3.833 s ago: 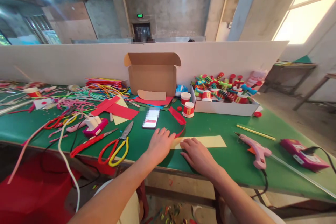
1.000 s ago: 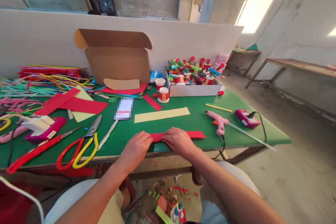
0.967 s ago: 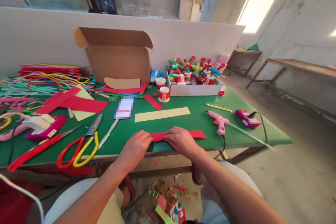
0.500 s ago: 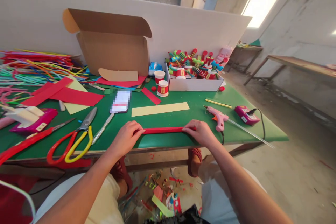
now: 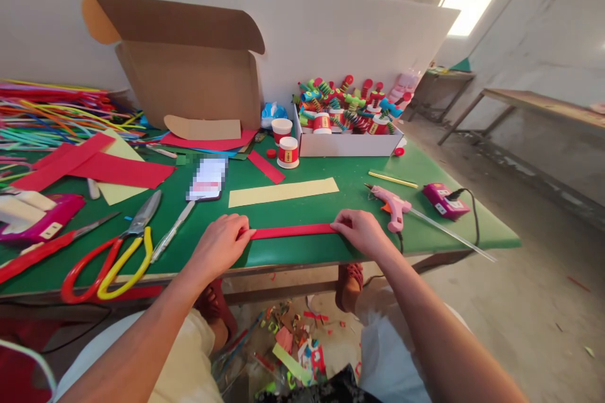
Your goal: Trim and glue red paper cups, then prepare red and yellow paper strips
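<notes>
Pinched shut: left hand (image 5: pixel 220 244), right hand (image 5: pixel 362 232) on ends of red strip (image 5: pixel 293 232); looks folded narrow; cream strip (image 5: pixel 283 192) lies flat, unfolded.

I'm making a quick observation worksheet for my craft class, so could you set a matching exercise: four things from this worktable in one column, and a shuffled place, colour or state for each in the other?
Things
1. Red strip
2. Glue gun
3. Scissors
4. White box

Places, colours or states
A. One handle loop red, the other yellow
B. Filled with colourful figures
C. Stretched between the left hand and the right hand
D. Pink, with a clear stick running out of its back

Right pairs: 1-C, 2-D, 3-A, 4-B
</notes>
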Motion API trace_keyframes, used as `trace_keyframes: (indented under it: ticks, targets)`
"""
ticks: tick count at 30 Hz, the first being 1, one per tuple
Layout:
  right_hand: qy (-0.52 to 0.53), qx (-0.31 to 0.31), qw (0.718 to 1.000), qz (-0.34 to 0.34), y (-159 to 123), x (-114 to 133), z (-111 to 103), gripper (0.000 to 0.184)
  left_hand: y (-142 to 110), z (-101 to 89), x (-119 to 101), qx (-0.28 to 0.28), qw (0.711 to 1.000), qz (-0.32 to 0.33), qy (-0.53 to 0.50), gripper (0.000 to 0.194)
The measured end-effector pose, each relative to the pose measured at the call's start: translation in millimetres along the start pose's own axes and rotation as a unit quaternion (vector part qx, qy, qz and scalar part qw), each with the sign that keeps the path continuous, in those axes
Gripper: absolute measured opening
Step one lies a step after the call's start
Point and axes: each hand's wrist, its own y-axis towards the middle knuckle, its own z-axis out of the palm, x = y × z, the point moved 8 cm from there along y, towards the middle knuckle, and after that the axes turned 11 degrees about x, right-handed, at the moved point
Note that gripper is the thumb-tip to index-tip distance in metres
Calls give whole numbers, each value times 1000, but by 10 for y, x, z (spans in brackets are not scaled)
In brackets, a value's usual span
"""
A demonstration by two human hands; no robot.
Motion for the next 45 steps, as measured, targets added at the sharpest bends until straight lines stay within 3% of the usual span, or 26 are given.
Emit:
trace_keyframes:
  ticks: [12, 17, 21, 31, 37, 45]
  targets:
    - [-41, -14, 999, 18, -23, 26, -49, 15, 10, 0, -39, 51, 998, -21, 26, 23]
    - [-14, 40, 997, -69, -106, 153, 38, 13, -166, 30, 43, 84, 996, -13, 11, 27]
    - [4, 28, 995, -94, -230, 140, 41, 11, -313, 34, 108, 53, 999, 10, 0, 34]
    - [89, 30, 994, -60, -297, -85, -1, 15, -329, 49, 161, 26, 1000, 14, -5, 39]
    - [12, 22, 1000, 7, -271, -97, 8, 23, -320, 47, 152, 31, 999, -7, 14, 36]
    - [-56, 19, 997, 47, -289, -39, -1, 25, -331, 73, 166, 13, 999, 2, 48, 32]
